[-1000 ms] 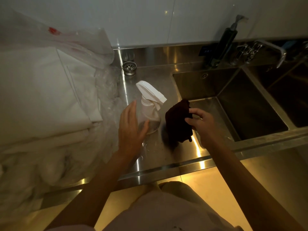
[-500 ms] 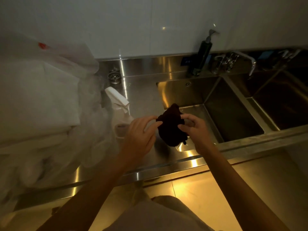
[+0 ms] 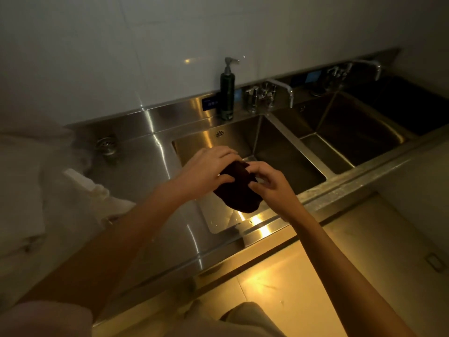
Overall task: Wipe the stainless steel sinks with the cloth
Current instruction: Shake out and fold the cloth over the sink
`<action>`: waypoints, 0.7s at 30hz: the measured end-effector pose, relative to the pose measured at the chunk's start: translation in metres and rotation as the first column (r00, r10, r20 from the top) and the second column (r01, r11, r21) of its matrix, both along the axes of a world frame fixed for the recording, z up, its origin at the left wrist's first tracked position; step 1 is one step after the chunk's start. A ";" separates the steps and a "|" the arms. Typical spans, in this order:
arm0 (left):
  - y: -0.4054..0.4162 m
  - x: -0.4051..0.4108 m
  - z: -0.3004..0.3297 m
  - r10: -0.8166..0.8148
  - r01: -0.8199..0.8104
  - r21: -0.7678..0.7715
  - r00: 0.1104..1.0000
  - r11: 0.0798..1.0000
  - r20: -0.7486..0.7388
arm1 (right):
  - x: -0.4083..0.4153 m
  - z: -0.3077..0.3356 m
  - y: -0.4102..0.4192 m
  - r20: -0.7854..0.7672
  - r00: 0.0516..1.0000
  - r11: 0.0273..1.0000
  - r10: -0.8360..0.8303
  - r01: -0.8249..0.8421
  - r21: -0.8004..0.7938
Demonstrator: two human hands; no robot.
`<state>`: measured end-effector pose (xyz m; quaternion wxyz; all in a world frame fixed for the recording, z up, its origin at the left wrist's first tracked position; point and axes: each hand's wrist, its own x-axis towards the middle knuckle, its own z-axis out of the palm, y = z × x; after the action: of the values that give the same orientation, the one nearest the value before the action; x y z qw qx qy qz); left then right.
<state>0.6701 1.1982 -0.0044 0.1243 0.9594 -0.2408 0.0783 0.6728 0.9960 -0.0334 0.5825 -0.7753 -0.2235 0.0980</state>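
Note:
A dark bunched cloth (image 3: 239, 190) hangs in the air over the left stainless steel sink (image 3: 286, 152), near its front left corner. My left hand (image 3: 209, 169) grips the cloth from the left and top. My right hand (image 3: 269, 186) pinches it from the right. A second sink (image 3: 352, 132) lies to the right, and a third, darker one (image 3: 413, 105) sits at the far right. A white spray bottle (image 3: 97, 190) stands on the steel counter to the left of my hands, blurred.
A dark soap dispenser (image 3: 227, 93) stands on the back ledge. Two taps (image 3: 279, 90) (image 3: 364, 65) reach over the sinks. A loose drain strainer (image 3: 107, 144) lies on the counter (image 3: 150, 166). White cloth and plastic bags (image 3: 24, 190) pile up at the left.
My left hand left the spray bottle and joined my right hand on the cloth. Both hands carried the cloth rightward over the sink. The view swung right.

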 end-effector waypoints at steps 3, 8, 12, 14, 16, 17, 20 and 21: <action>-0.010 0.012 0.001 -0.006 0.006 -0.005 1.000 1.000 0.031 | 0.006 -0.001 -0.011 0.046 0.998 0.999 -0.032 0.033 -0.013; -0.016 0.027 -0.015 0.101 -0.098 -0.053 0.994 0.994 0.049 | 0.024 -0.006 -0.013 0.149 0.985 0.983 -0.091 0.113 -0.142; -0.017 0.040 -0.030 0.228 -0.264 -0.163 0.950 0.951 -0.214 | 0.048 -0.017 -0.008 0.184 0.974 0.951 -0.133 0.178 -0.253; -0.016 0.046 -0.035 0.272 -0.352 -0.226 0.908 0.908 -0.319 | 0.058 -0.020 -0.005 0.185 0.963 0.942 -0.196 0.237 -0.237; -0.012 0.049 -0.037 0.312 -0.449 -0.306 0.859 0.839 -0.405 | 0.065 -0.022 -0.003 0.163 0.942 0.928 -0.293 0.321 -0.188; -0.008 0.050 -0.039 0.323 -0.488 -0.351 0.841 0.799 -0.434 | 0.066 -0.023 -0.002 0.143 0.937 0.925 -0.318 0.340 -0.170; 0.003 0.048 -0.042 0.321 -0.498 -0.435 0.850 0.750 -0.418 | 0.064 -0.030 0.001 0.099 0.960 0.946 -0.260 0.274 -0.175; 0.007 0.046 -0.043 0.306 -0.481 -0.458 0.862 0.748 -0.404 | 0.062 -0.034 0.003 0.085 0.972 0.953 -0.221 0.234 -0.195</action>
<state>0.7161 1.2049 -0.0476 0.4070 0.9129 0.0238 0.0197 0.7344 0.9985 -0.0671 0.5004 -0.8540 -0.1397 0.0284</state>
